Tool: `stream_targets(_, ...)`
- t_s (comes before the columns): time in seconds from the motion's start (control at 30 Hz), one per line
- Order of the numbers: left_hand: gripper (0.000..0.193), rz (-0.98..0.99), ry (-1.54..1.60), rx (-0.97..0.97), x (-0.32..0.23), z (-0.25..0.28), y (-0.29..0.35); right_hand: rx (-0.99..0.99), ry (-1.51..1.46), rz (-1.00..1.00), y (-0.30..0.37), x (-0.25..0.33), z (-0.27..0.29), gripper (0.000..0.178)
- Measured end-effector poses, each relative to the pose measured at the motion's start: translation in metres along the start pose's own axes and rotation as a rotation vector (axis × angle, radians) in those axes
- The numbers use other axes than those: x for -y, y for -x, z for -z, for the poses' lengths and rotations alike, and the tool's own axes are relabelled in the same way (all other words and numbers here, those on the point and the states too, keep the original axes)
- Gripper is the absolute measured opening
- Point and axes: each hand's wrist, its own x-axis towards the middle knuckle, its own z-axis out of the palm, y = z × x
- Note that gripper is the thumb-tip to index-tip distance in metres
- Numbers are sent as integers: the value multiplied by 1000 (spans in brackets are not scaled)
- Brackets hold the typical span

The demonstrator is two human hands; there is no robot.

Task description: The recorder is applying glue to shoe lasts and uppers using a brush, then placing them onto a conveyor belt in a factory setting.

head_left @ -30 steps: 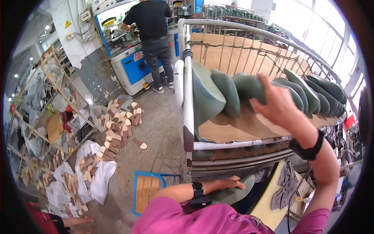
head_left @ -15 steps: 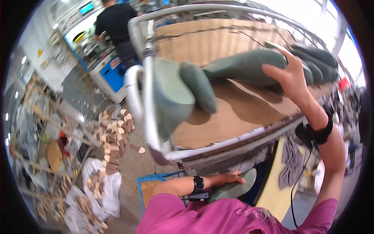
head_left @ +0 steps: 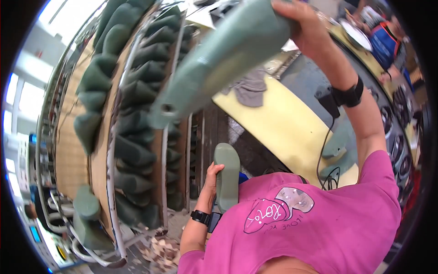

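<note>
My right hand [head_left: 301, 23] is raised at the top middle, its fingers closed on the upper end of a big green boot last [head_left: 223, 64]. The last slants down to the left, and a round hole shows near its lower end. Close to my body, my left hand [head_left: 212, 177] grips another green shoe last [head_left: 228, 171] by its side. That one stands nearly upright, its flat sole-shaped face turned up.
At left, a wheeled rack [head_left: 112, 182] carries several tiers of green lasts [head_left: 137, 148]. A yellow-topped bench [head_left: 269, 123] crosses the middle with a grey cloth [head_left: 250, 87], lasts [head_left: 335, 150] and a cable [head_left: 320, 155]. At upper right a person [head_left: 385, 45] works.
My view has swung to the right, from the rack to the bench. The right hand has lifted a boot last off the rack's top tier. The left hand keeps its last.
</note>
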Motion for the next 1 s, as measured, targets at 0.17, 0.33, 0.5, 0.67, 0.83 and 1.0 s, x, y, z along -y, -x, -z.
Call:
stream_targets(0.17,41,38,-24,10,-4,-16,-21,-488,-38,-314,132,-49,89,47)
stream_targets(0.33,45,-50,-299,144,-27,-104,-47,-533,155,-535,231,-118,169,42)
stream_targets(0.5,45,-46,-464,234,-36,-169,-79,-582,297,-673,264,-172,200,40)
stream_targets(0.67,44,-2,-466,320,-47,-202,-121,-202,860,-695,246,-144,206,51)
stream_targets(0.83,46,-9,-467,423,-63,-214,-168,-242,961,-444,190,-123,190,32)
stream_targets(1.0,46,62,-402,436,-85,-203,-204,-105,1227,-89,121,-169,175,43)
